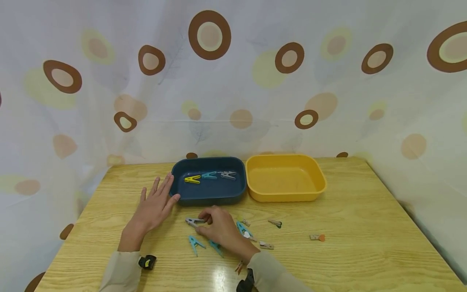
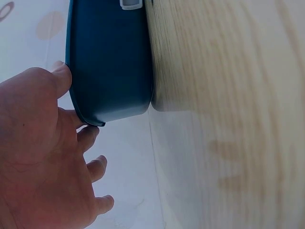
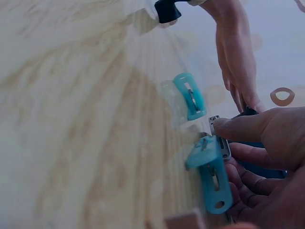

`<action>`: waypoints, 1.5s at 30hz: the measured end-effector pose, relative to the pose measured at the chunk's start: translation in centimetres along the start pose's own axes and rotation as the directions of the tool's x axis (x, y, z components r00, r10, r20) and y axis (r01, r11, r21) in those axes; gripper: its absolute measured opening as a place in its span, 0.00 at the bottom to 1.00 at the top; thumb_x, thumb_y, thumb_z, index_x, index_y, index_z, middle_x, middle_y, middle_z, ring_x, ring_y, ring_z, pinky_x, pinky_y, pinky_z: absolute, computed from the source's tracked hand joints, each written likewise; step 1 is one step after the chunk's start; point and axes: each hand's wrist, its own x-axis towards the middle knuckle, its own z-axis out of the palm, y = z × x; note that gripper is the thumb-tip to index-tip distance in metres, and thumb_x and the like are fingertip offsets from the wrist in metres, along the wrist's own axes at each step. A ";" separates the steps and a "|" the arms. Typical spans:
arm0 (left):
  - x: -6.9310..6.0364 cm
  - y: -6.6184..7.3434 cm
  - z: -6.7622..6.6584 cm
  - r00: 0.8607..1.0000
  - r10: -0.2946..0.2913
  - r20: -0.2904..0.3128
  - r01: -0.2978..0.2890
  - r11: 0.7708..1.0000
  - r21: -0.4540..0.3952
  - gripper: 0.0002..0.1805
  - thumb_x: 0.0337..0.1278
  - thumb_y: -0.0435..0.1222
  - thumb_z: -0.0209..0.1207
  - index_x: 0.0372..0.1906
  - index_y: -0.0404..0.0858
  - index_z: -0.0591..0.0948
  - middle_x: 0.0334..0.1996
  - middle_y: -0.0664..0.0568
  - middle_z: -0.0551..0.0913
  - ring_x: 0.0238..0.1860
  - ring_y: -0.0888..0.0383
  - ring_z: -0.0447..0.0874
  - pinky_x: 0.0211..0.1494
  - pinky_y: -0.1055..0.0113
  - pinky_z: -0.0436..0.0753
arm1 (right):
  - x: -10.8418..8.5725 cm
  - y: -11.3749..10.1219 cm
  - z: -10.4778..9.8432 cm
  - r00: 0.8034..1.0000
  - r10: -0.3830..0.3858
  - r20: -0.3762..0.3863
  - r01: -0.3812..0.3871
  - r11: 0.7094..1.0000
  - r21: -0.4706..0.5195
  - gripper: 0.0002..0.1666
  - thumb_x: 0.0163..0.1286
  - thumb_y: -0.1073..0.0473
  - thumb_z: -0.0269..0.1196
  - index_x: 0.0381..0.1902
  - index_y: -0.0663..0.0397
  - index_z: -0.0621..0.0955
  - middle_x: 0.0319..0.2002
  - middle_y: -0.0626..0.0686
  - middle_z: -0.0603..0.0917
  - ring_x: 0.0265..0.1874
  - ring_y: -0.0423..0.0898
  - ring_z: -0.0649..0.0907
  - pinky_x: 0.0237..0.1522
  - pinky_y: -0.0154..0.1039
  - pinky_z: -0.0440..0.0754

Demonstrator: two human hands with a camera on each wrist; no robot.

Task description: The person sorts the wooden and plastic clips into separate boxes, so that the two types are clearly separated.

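Note:
My right hand (image 1: 220,229) pinches a grey clothespin (image 1: 193,221) between thumb and fingers, in front of the dark blue tray (image 1: 211,200). In the right wrist view the thumb lies against that clothespin (image 3: 224,149), with turquoise clothespins (image 3: 193,98) close by. My left hand (image 1: 155,205) touches the tray's left end with its fingers spread; in the left wrist view the thumb and a finger meet the rim. Inside the tray lie a yellow clothespin (image 1: 192,179), a turquoise clothespin (image 1: 209,175) and a grey clothespin (image 1: 228,175).
A yellow tray (image 1: 286,197) stands against the blue one's right side. Turquoise clothespins (image 1: 196,244) and several small wooden clothespins (image 1: 266,245) lie on the wooden table (image 1: 365,243). One at the right bears an orange heart (image 1: 322,238). A patterned curtain (image 1: 233,81) hangs behind.

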 end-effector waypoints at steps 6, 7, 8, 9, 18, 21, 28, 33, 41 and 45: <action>0.1 0.1 -0.1 1.000 0.001 -0.003 -0.001 1.000 0.006 0.39 0.83 0.55 0.39 0.84 0.37 0.47 0.83 0.42 0.47 0.81 0.35 0.39 0.74 0.27 0.39 | -0.2 -0.3 -0.8 1.000 0.006 0.003 -0.006 1.000 0.025 0.13 0.61 0.58 0.76 0.44 0.53 0.88 0.36 0.47 0.83 0.33 0.41 0.80 0.37 0.33 0.78; 0.1 0.1 -0.1 1.000 0.002 -0.003 -0.002 1.000 0.007 0.39 0.83 0.55 0.39 0.84 0.37 0.47 0.82 0.42 0.47 0.81 0.35 0.39 0.74 0.27 0.39 | -0.3 -0.4 -0.9 1.000 0.001 0.003 -0.001 1.000 0.026 0.13 0.62 0.58 0.76 0.44 0.53 0.89 0.36 0.48 0.83 0.34 0.41 0.80 0.38 0.33 0.78; 0.1 0.1 -0.1 1.000 0.002 -0.004 -0.002 1.000 0.008 0.39 0.82 0.55 0.39 0.84 0.37 0.47 0.82 0.42 0.48 0.81 0.35 0.39 0.74 0.27 0.39 | -0.3 -0.4 -1.0 1.000 -0.004 0.002 0.004 1.000 0.027 0.13 0.62 0.59 0.76 0.44 0.53 0.89 0.36 0.48 0.84 0.34 0.42 0.80 0.38 0.33 0.78; 0.1 0.1 -0.1 1.000 0.003 -0.005 -0.003 1.000 0.008 0.39 0.82 0.55 0.39 0.84 0.37 0.47 0.82 0.42 0.48 0.81 0.35 0.39 0.74 0.27 0.39 | -0.4 -0.5 -1.2 1.000 -0.007 0.000 0.007 0.999 0.031 0.13 0.62 0.59 0.76 0.44 0.53 0.89 0.37 0.48 0.84 0.34 0.43 0.81 0.38 0.33 0.78; -0.1 -0.1 0.2 1.000 0.003 -0.010 -0.002 1.000 0.003 0.39 0.83 0.55 0.38 0.84 0.38 0.47 0.83 0.42 0.47 0.81 0.35 0.38 0.73 0.27 0.38 | -1.1 -0.8 -2.7 1.000 -0.016 -0.013 0.017 0.997 0.082 0.12 0.63 0.59 0.76 0.45 0.50 0.89 0.42 0.44 0.86 0.41 0.46 0.84 0.46 0.40 0.83; -0.2 -0.2 0.2 1.000 0.001 -0.008 -0.001 1.000 0.002 0.39 0.83 0.55 0.38 0.84 0.38 0.47 0.83 0.42 0.46 0.81 0.36 0.37 0.74 0.27 0.38 | -1.3 -0.9 -3.2 0.999 -0.027 -0.021 0.029 0.995 0.092 0.12 0.63 0.60 0.76 0.45 0.51 0.89 0.42 0.45 0.86 0.42 0.47 0.84 0.46 0.43 0.84; -0.1 -0.2 0.3 1.000 0.001 -0.010 -0.001 1.000 0.002 0.39 0.83 0.55 0.38 0.84 0.38 0.47 0.83 0.43 0.46 0.81 0.36 0.38 0.74 0.27 0.37 | -1.4 -1.3 -4.7 0.994 -0.087 -0.071 0.093 0.991 0.094 0.13 0.63 0.59 0.76 0.46 0.52 0.89 0.42 0.48 0.86 0.41 0.48 0.83 0.41 0.39 0.83; 0.0 -0.2 0.5 1.000 0.000 -0.016 0.000 1.000 0.006 0.39 0.83 0.56 0.39 0.84 0.39 0.47 0.83 0.43 0.47 0.81 0.36 0.38 0.74 0.27 0.38 | -1.0 -1.3 -5.5 0.981 -0.149 -0.126 0.161 0.983 0.084 0.14 0.62 0.62 0.76 0.46 0.55 0.88 0.42 0.51 0.86 0.41 0.50 0.83 0.42 0.43 0.84; 0.1 -0.1 0.6 1.000 -0.001 -0.017 0.001 1.000 0.007 0.39 0.83 0.56 0.38 0.84 0.39 0.47 0.83 0.44 0.46 0.81 0.37 0.37 0.74 0.28 0.38 | 0.9 -0.7 -6.1 0.956 -0.197 -0.218 0.203 0.979 0.005 0.14 0.62 0.61 0.76 0.46 0.55 0.88 0.43 0.49 0.86 0.41 0.47 0.85 0.38 0.38 0.82; 0.1 -0.2 0.5 1.000 -0.001 -0.017 0.001 1.000 0.010 0.39 0.83 0.55 0.38 0.84 0.38 0.47 0.83 0.43 0.47 0.81 0.36 0.38 0.74 0.28 0.39 | 2.1 -0.4 -6.3 0.957 -0.194 -0.216 0.200 0.980 0.005 0.15 0.62 0.61 0.76 0.47 0.56 0.88 0.44 0.50 0.86 0.44 0.49 0.85 0.44 0.44 0.85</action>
